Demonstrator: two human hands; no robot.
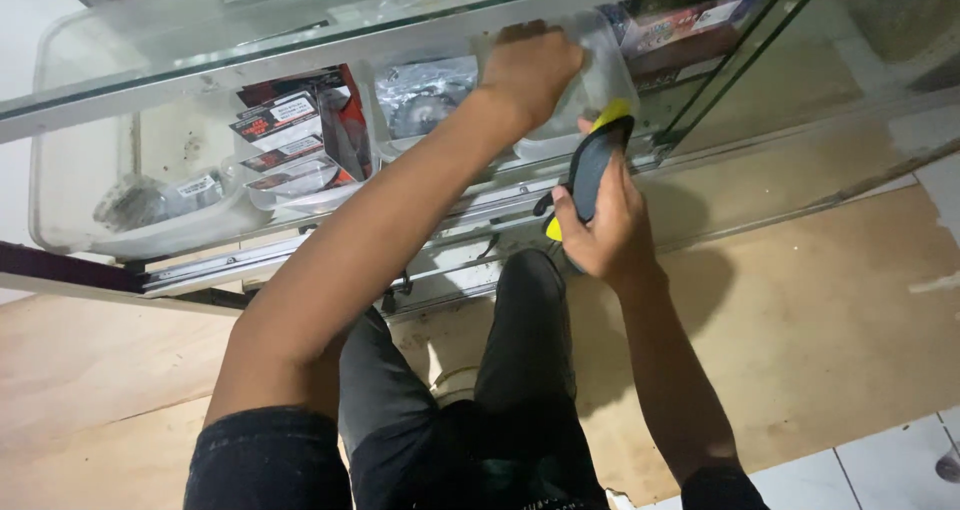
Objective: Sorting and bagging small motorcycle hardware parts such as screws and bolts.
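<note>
A: Far left?
B: Clear plastic bin [130,205] in the glass cabinet [300,45], red-and-black boxes [295,140] just right of it.
A: Your left hand?
B: Your left hand [530,70] reaches into a clear tub [590,90] on the shelf; fingers hidden, can't tell the grip.
A: Right hand?
B: Your right hand [600,230] is closed around a black-and-yellow tool [592,165], near the cabinet's sliding rail [300,255], right of centre.

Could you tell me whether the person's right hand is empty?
No, the right hand grips a black and yellow tool, while the left hand reaches into a clear plastic bin.
</note>
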